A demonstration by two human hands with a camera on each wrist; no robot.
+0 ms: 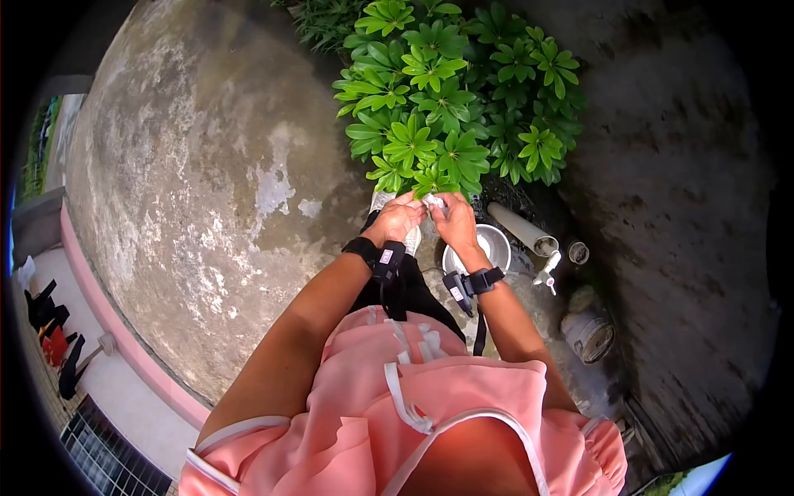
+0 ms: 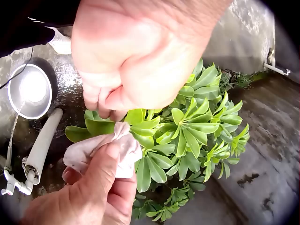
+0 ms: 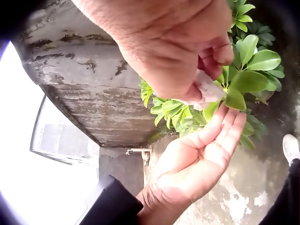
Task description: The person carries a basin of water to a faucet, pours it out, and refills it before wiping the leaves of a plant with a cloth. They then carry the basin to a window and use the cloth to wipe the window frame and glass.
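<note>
My right hand (image 1: pixel 457 223) pinches a crumpled white cloth (image 2: pixel 105 147) between thumb and fingers. It holds the cloth against the leaves of a green bushy plant (image 1: pixel 447 99), at the side nearest me. My left hand (image 1: pixel 397 221) is close beside it, palm turned up in the right wrist view. Its fingers (image 3: pixel 229 124) are fairly straight, with the tips at the underside of a glossy leaf (image 3: pixel 236 99). The cloth overlaps the base of that leaf cluster in the right wrist view.
A metal basin (image 1: pixel 494 245) stands on the wet ground below my right hand. Beside it are a white pipe (image 1: pixel 521 227), a white tap (image 1: pixel 547 274) and a dirty bucket (image 1: pixel 589 335). A stained concrete wall (image 1: pixel 670 165) rises on the right.
</note>
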